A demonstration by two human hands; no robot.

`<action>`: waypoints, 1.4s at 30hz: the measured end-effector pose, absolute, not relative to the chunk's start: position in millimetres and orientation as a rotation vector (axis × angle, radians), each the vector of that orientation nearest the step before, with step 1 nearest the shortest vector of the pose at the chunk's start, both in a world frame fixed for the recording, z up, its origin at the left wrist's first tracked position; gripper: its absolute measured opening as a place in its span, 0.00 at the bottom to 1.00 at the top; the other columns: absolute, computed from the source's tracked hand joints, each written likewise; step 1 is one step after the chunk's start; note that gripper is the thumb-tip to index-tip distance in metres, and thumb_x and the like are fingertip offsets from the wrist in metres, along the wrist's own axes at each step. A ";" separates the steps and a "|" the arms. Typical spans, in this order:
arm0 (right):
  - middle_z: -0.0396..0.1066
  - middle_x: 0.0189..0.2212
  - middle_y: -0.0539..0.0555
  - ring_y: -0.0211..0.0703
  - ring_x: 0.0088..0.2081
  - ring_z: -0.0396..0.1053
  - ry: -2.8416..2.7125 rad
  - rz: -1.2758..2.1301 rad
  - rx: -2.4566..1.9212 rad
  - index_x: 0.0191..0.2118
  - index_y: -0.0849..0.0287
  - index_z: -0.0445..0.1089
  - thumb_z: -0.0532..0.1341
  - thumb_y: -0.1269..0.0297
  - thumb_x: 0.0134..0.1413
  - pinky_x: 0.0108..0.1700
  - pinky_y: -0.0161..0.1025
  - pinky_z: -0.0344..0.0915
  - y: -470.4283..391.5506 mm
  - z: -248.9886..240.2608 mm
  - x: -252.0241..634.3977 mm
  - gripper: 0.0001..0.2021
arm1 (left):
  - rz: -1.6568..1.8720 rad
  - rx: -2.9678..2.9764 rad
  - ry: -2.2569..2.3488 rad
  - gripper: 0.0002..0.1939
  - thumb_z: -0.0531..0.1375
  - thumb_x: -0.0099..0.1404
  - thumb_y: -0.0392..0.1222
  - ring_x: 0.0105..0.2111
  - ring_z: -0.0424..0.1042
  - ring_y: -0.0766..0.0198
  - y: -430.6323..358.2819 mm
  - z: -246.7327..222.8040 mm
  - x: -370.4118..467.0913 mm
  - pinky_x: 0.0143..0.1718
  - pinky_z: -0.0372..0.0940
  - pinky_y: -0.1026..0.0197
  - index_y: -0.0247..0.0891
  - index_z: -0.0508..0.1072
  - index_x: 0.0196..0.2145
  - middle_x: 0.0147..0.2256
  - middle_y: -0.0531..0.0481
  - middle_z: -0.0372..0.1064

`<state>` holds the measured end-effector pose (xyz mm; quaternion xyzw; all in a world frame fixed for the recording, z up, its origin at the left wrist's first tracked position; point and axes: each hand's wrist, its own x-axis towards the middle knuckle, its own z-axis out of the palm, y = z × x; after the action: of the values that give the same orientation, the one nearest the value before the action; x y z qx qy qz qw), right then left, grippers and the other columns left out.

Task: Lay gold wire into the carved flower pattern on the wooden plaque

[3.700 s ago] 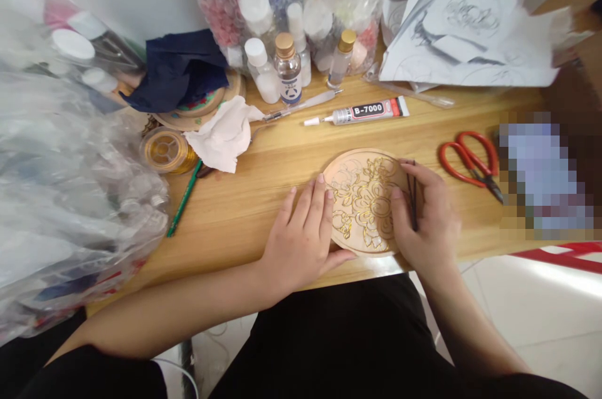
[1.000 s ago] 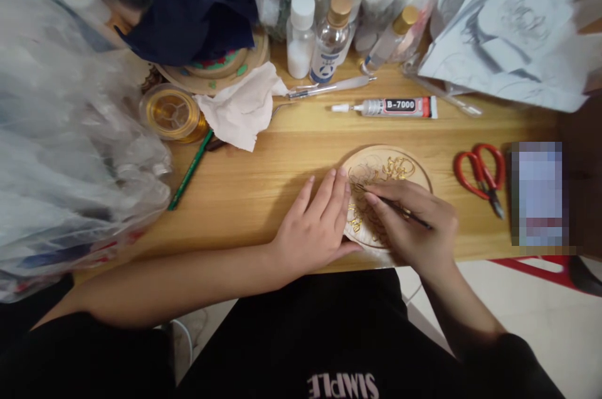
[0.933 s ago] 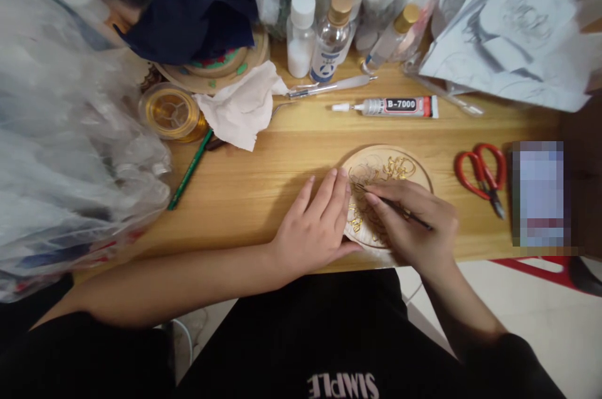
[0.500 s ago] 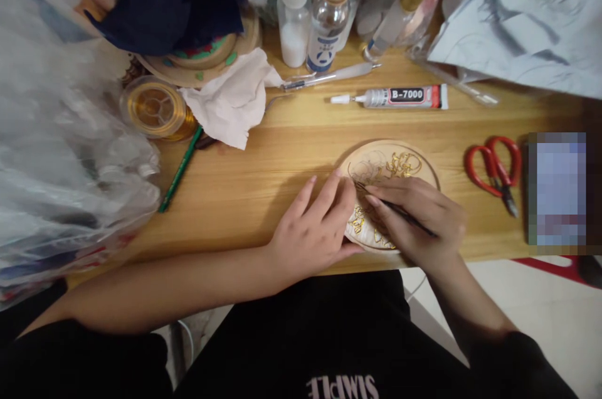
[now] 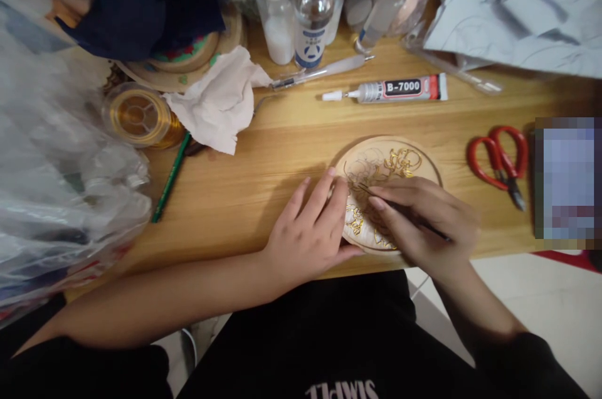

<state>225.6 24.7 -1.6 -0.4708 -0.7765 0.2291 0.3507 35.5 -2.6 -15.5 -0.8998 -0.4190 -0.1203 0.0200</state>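
A round wooden hoop-like panel [image 5: 383, 143] lies at the table's front edge, its pale face bearing a pencilled line drawing and bent gold wire outlines [image 5: 402, 162]. My left hand [image 5: 310, 223] grips the panel's left side, fingers over the rim and thumb at its lower edge. Between the thumb and fingers of my right hand [image 5: 423, 217] is a slim pair of dark tweezers [image 5: 365, 189], pinched, with the tips low over the drawing near my left fingertips. Whether the tips hold a piece of wire is too small to tell. My right hand covers the panel's lower right part.
Red-handled cutters [image 5: 498, 160] and a blurred-out phone [image 5: 567, 179] lie to the right. Behind the panel are a glue tube [image 5: 404, 88], a white-handled pen-like tool [image 5: 329, 71] and bottles [image 5: 313, 16]. A gold wire spool [image 5: 138, 113], crumpled cloth [image 5: 216, 101] and green pencil [image 5: 172, 176] lie left.
The camera view has shifted slightly. My right hand and the tweezers have moved a little to the right, while my left hand keeps its hold on the panel.
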 end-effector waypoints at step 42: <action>0.75 0.31 0.49 0.43 0.39 0.74 -2.650 0.843 -0.876 0.38 0.46 0.72 0.52 0.51 0.65 0.41 0.44 0.73 88.0 31.2 234.6 0.13 | -0.447 -2.796 -1.293 0.33 0.46 0.71 0.60 0.57 0.65 0.44 -2.0 -19.7 34.6 0.54 0.64 0.47 0.25 0.74 0.50 0.54 0.37 0.68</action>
<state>234.6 88.0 31.2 -0.2985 -0.9031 0.2873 0.1126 34.6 -2.0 -19.7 -0.8981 -0.4154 -0.1435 0.0144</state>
